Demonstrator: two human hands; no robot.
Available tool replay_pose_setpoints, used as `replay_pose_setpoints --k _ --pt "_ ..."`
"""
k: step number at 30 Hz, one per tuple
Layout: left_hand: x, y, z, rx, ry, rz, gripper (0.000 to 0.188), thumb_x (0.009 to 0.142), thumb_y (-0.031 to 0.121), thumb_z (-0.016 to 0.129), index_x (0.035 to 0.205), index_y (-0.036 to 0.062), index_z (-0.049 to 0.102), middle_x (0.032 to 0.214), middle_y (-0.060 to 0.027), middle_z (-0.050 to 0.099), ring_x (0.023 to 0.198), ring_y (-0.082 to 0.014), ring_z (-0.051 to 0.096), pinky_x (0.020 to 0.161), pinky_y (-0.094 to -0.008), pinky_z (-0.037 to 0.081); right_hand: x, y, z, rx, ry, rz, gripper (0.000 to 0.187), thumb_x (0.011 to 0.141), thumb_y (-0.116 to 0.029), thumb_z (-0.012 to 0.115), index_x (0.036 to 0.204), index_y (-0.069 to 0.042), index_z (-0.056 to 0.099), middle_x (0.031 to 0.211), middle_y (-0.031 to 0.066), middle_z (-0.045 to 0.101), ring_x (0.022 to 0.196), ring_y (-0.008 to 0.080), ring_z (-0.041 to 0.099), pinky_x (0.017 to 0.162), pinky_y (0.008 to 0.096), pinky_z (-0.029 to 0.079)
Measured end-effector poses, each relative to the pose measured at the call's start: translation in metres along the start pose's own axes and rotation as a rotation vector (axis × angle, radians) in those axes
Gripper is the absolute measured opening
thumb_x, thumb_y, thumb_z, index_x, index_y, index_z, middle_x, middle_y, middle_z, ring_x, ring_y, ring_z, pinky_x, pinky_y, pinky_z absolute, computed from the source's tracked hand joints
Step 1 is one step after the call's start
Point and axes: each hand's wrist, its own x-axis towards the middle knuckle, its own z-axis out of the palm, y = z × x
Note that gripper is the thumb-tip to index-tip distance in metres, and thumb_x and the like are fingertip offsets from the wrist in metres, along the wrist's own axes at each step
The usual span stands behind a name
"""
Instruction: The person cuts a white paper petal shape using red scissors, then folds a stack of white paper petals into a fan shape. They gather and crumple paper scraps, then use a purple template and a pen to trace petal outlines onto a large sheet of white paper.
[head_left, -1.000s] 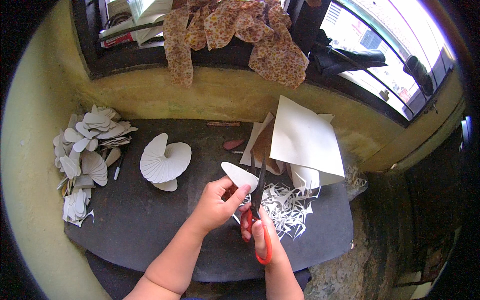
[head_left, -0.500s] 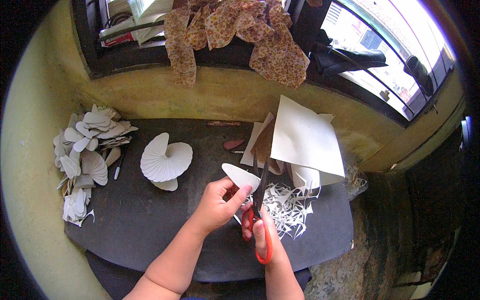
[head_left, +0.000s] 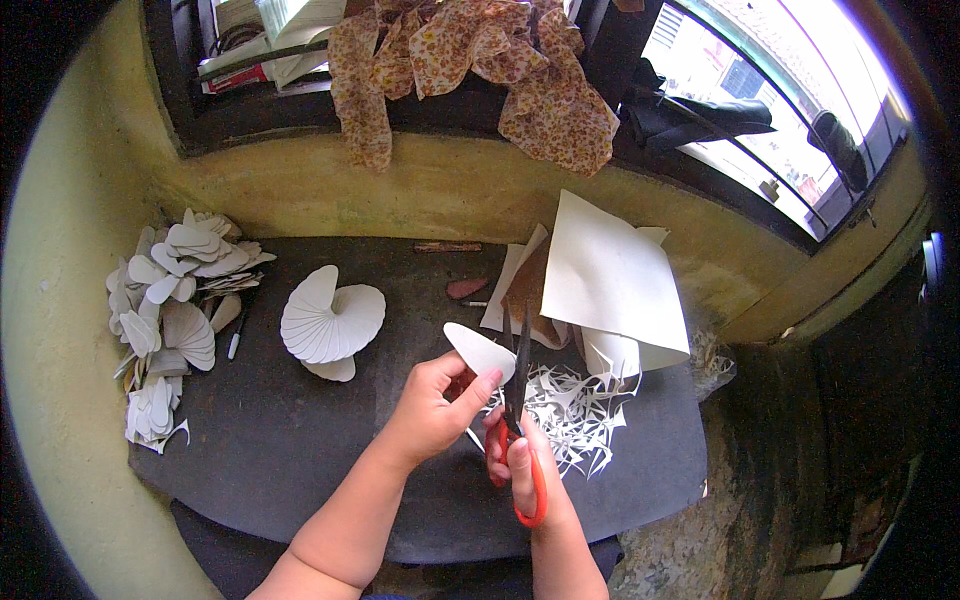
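Note:
Between thumb and fingers, my left hand (head_left: 440, 398) pinches a white teardrop-shaped cutout (head_left: 478, 350), its narrow end pointing up and left. My right hand (head_left: 528, 470) grips scissors (head_left: 517, 385) with orange-red handles and dark blades. The blades point away from me, slightly parted, right beside the cutout's right edge. Thin white offcuts (head_left: 575, 415) lie heaped on the dark table under and right of the scissors. Left of my hands, a spiral fan of similar cutouts (head_left: 335, 322) rests on the table.
Piles of white cutouts (head_left: 185, 260) crowd the table's left end, with a white pen (head_left: 234, 345) alongside. Large white sheets (head_left: 615, 280) lean at the back right. A pinkish oval piece (head_left: 465, 289) sits near the back edge of the dark table (head_left: 300, 480). Patterned cloth (head_left: 560, 110) hangs from the window.
The cutout and my left fingers have shifted very slightly. The scissors have moved a little, their blades now somewhat more upright and to the left.

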Motion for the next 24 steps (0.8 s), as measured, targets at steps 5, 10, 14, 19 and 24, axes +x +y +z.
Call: replay_pose_setpoints --k 5,10,14,19,24 --pt "0.001 0.001 -0.002 0.013 -0.009 0.009 0.024 0.090 0.021 0.064 0.103 -0.0003 0.065 0.083 -0.0006 0.066 0.071 -0.0034 0.057 0.064 -0.0216 0.046 0.000 0.000 0.000 0.017 0.007 0.002 0.075 0.083 -0.073 0.048 0.111 -0.003 0.047 0.074 -0.0015 0.043 0.056 0.0053 0.037 0.050 0.0204 0.030" --pt "0.001 0.001 -0.003 0.026 0.005 0.029 0.023 0.091 0.020 0.064 0.101 -0.0003 0.065 0.081 0.0002 0.064 0.070 -0.0030 0.056 0.063 -0.0215 0.045 -0.001 -0.003 0.000 0.033 -0.005 0.037 0.074 0.082 -0.072 0.049 0.110 -0.003 0.047 0.073 -0.0018 0.043 0.056 0.0051 0.036 0.049 0.0202 0.030" --pt "0.001 0.003 -0.004 0.038 0.009 0.040 0.022 0.091 0.020 0.063 0.100 -0.0003 0.065 0.080 0.0003 0.064 0.069 -0.0031 0.055 0.062 -0.0214 0.045 -0.001 -0.001 -0.002 0.027 -0.026 0.047 0.075 0.083 -0.071 0.050 0.112 -0.003 0.047 0.075 -0.0014 0.043 0.057 0.0056 0.037 0.051 0.0203 0.032" --pt "0.001 0.002 -0.002 0.043 0.013 0.034 0.022 0.090 0.019 0.064 0.099 -0.0006 0.065 0.080 -0.0001 0.065 0.068 -0.0030 0.055 0.061 -0.0213 0.045 0.001 0.008 -0.003 -0.011 -0.021 -0.032 0.075 0.085 -0.070 0.048 0.117 -0.002 0.046 0.079 -0.0005 0.043 0.062 0.0071 0.039 0.054 0.0213 0.034" --pt "0.000 0.004 -0.002 0.072 0.002 0.025 0.022 0.090 0.019 0.064 0.100 -0.0008 0.065 0.080 -0.0005 0.065 0.068 -0.0030 0.055 0.060 -0.0212 0.045 0.001 0.006 -0.002 -0.021 -0.018 -0.039 0.072 0.087 -0.068 0.047 0.117 -0.003 0.046 0.078 -0.0006 0.043 0.061 0.0073 0.038 0.054 0.0217 0.033"
